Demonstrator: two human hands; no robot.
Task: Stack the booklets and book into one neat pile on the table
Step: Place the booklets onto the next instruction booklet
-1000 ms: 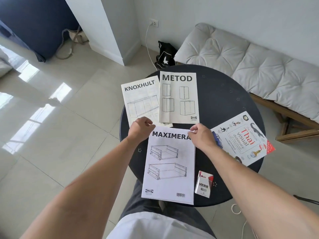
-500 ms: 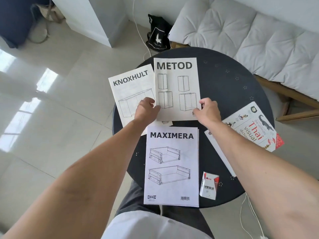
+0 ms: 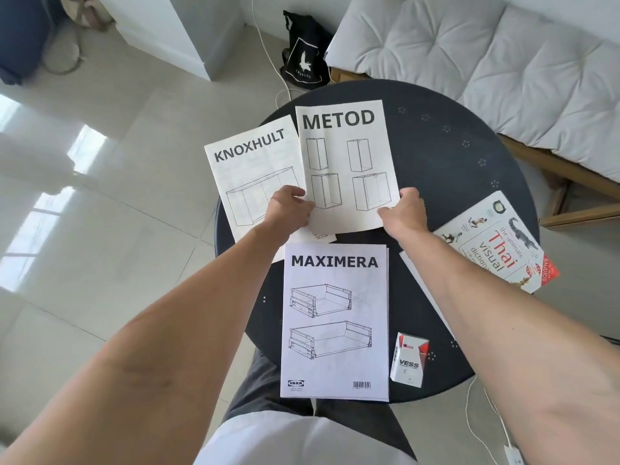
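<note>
- Round, dark, matte bench point(image 3: 453, 169).
- Both hands pinch the thin paper METOD booklet point(image 3: 347, 162): left hand point(image 3: 290, 209) in a closed grip at its near-left corner, right hand point(image 3: 404, 213) at its near-right corner.
- Its long axis points away, overlapping the KNOXHULT booklet point(image 3: 251, 176).
- The MAXIMERA booklet point(image 3: 335, 320) lies flat nearest; the glossy Thai visual dictionary point(image 3: 496, 243) lies angled at right.

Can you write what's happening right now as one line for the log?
left hand: grip on METOD booklet | right hand: grip on same | MAXIMERA booklet: flat | pile: not started
</note>
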